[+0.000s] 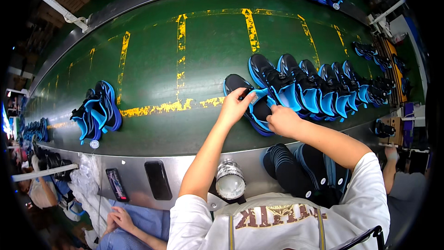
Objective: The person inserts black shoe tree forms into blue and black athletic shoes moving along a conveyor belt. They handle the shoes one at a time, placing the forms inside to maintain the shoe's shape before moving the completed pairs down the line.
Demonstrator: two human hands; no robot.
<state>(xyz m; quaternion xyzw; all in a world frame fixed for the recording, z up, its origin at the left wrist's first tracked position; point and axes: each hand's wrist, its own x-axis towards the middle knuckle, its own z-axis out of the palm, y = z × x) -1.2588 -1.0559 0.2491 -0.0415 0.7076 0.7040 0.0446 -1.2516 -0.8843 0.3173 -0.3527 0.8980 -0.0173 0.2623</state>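
Bending over a long green table (152, 74) with worn yellow lines, a person has both hands on one black-and-blue sneaker (237, 82). This sneaker lies near the front edge of the table, at the left end of a row of similar sneakers (325, 102), and its toe points away from the person. The left hand (235, 107) is nearly closed, with thumb and fingers pinching the sneaker at its light blue collar. The right hand (284, 121) has its fingers bent together at the heel side of the opening; their tips are partly hidden, so I cannot tell if they grip something.

Close to the person, under the right forearm, there are black insoles (282, 164) with curved blue lines. Left of them stands a round container (230, 180), and farther left lie a black phone (158, 180) and another phone with a lit screen (117, 184). Two more sneakers (105, 106) rest together on the left part of the table. At lower left, a co-worker's hands (121, 217) are held together.
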